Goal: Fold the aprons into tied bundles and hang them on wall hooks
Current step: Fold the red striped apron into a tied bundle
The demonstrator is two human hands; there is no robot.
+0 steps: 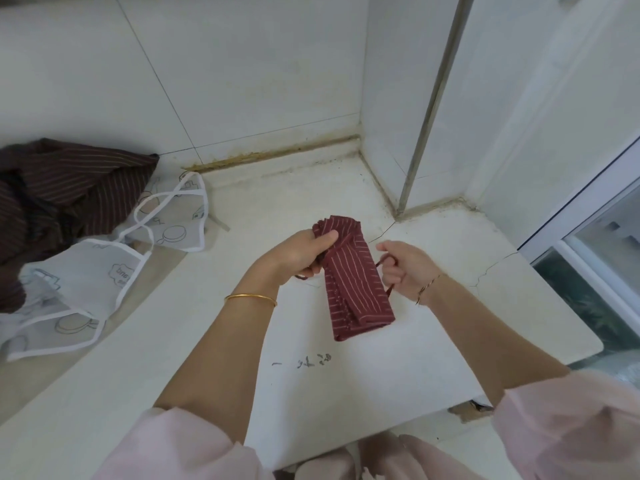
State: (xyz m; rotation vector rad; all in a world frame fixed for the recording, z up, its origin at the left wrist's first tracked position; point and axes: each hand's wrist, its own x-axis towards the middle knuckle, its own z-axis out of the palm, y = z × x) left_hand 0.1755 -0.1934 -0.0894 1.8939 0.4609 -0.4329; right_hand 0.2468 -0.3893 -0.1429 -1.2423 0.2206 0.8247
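Maroon cloth with thin pale stripes, folded into a long narrow apron bundle (349,282), sits between our two hands over the white stone tabletop (450,323). We cannot tell whether its lower end touches the surface. Our left hand (301,254) grips the bundle's upper end, thumb laid across the top fold and fingers (311,270) wrapped behind. Our right hand (405,271), just beside the bundle's right edge, has its fingers curled tight around the thin maroon tie strap (389,291).

A gold bangle (251,297) circles our left wrist and a twisted thread bracelet (427,289) our right. Well apart to the left lie two translucent white aprons with white trim (86,282), and behind them a crumpled dark brown striped apron (59,188) against the white tiled wall (242,64). Some dark handwritten marks (304,362) show on the tabletop near us.
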